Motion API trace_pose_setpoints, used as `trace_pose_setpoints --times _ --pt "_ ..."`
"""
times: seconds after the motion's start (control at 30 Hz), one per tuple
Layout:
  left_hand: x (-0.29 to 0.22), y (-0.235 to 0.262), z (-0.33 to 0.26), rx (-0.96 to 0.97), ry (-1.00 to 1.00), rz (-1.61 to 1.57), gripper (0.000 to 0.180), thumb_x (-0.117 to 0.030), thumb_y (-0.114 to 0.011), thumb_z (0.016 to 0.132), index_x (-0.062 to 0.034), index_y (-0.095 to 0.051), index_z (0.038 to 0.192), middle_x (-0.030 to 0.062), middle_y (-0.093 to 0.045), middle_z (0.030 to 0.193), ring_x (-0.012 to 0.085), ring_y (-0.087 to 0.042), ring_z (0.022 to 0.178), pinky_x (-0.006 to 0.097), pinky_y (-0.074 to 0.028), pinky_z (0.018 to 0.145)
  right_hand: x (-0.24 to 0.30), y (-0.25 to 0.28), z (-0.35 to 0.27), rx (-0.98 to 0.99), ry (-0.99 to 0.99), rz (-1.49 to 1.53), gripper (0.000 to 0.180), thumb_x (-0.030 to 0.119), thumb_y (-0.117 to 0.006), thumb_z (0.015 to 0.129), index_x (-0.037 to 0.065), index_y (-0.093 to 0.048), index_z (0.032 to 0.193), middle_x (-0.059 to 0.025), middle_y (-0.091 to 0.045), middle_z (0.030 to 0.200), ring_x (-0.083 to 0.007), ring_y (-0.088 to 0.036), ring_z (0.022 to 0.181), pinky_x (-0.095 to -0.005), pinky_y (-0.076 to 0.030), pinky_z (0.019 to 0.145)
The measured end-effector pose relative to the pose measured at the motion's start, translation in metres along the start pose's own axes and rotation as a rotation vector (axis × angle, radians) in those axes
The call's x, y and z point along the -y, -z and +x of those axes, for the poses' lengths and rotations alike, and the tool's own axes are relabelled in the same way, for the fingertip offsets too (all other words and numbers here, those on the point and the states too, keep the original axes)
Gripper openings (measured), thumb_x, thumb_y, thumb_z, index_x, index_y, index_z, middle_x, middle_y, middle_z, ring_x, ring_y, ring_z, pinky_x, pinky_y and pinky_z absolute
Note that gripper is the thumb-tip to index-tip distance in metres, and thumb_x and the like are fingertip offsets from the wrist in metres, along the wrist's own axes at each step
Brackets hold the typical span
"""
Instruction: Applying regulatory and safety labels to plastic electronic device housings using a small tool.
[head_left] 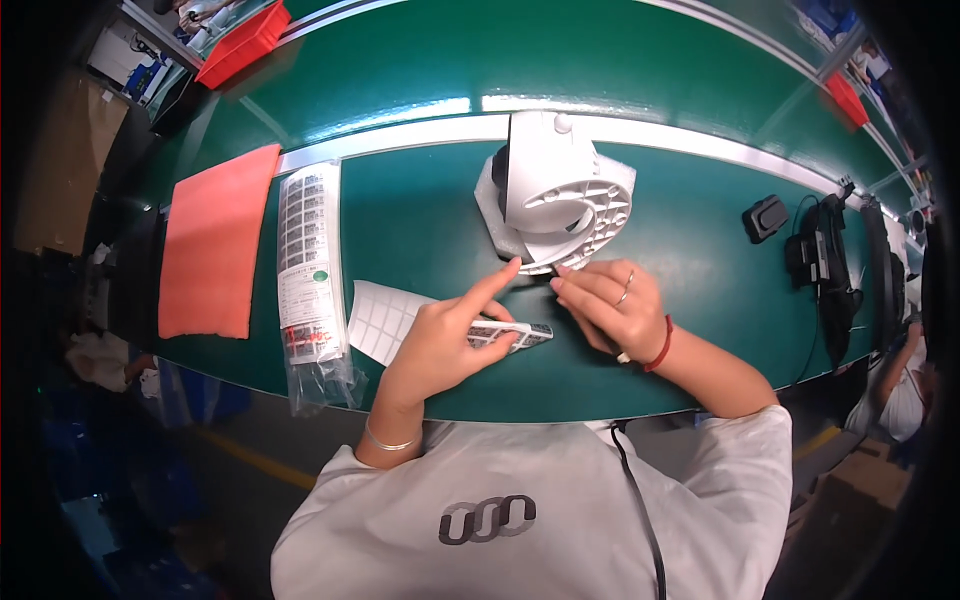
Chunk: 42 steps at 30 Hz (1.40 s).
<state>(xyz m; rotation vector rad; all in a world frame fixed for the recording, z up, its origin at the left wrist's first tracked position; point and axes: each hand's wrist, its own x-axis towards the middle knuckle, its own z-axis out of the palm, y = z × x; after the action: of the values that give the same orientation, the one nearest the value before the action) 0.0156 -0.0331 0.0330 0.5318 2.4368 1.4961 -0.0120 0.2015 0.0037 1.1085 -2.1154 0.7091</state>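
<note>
A white plastic device housing (540, 185) with a round ribbed base stands tilted on a pale foam pad (486, 205) near the middle of the bench. My left hand (445, 335) is closed on a sheet of labels (380, 318), curled between thumb and fingers, with printed labels at its right end. The left index finger reaches out toward the housing's lower edge. Beside that edge, my right hand (620, 300) has its fingertips pinched together. A small dark bit shows at them, too small to name.
To the left lie an orange foam sheet (220, 245) and a plastic bag of printed label sheets (312, 255). A small black box (765, 218) and a black device with a cable (828, 260) sit at the right. Red bins (243, 45) stand beyond the bench's metal rail.
</note>
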Motion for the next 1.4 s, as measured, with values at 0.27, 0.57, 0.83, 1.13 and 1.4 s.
trace_pose_setpoints --times 0.27,0.57,0.83,1.13,1.4 --pt "0.006 0.008 -0.008 0.076 -0.034 0.055 0.072 -0.011 -0.066 0.079 -0.018 -0.034 0.143 0.0086 -0.067 0.084 0.027 -0.067 0.072 0.037 -0.053 0.066 0.009 0.028 0.019 0.061 -0.294 0.331 0.015 0.0 -0.068 0.067 0.001 -0.066 0.082 -0.0088 -0.067 0.084 -0.0235 -0.062 0.074 -0.0329 -0.049 0.071" --pt "0.013 0.01 -0.013 0.188 0.008 -0.007 0.084 -0.016 -0.063 0.082 -0.0111 -0.011 0.148 0.0085 -0.067 0.091 0.0293 -0.066 0.073 0.038 -0.052 0.065 -0.039 0.09 0.096 0.335 -0.69 0.519 0.028 -0.004 -0.049 0.07 0.0 -0.063 0.094 -0.0047 -0.053 0.062 -0.0138 -0.052 0.057 -0.0249 -0.043 0.055" --pt "0.01 0.013 -0.008 0.155 -0.04 0.011 0.073 -0.021 -0.063 0.085 -0.0095 -0.023 0.145 0.0066 -0.068 0.09 0.0251 -0.066 0.062 0.033 -0.053 0.057 -0.07 0.065 0.137 0.871 -0.198 0.227 0.023 0.031 -0.076 0.071 0.012 -0.069 0.083 -0.0061 -0.062 0.064 -0.0265 -0.06 0.056 -0.0333 -0.045 0.049" --pt "0.017 0.018 -0.006 0.141 -0.017 0.053 0.067 -0.023 -0.065 0.084 -0.0092 -0.032 0.141 0.0064 -0.069 0.087 0.0244 -0.067 0.069 0.034 -0.055 0.063 -0.142 0.053 0.13 0.526 -0.404 0.588 0.018 0.015 -0.079 0.071 0.002 -0.067 0.07 -0.0069 -0.061 0.06 -0.0149 -0.06 0.056 -0.0268 -0.042 0.05" --pt "0.021 0.016 0.0 0.093 -0.077 0.074 0.065 -0.023 -0.065 0.083 -0.0104 -0.036 0.14 0.0041 -0.068 0.085 0.0206 -0.066 0.064 0.03 -0.053 0.056 -0.229 -0.02 0.103 0.201 -0.097 -0.612 0.027 0.019 -0.069 0.074 0.009 -0.046 0.065 -0.0052 -0.051 0.061 -0.0269 -0.055 0.053 -0.0368 -0.042 0.048"
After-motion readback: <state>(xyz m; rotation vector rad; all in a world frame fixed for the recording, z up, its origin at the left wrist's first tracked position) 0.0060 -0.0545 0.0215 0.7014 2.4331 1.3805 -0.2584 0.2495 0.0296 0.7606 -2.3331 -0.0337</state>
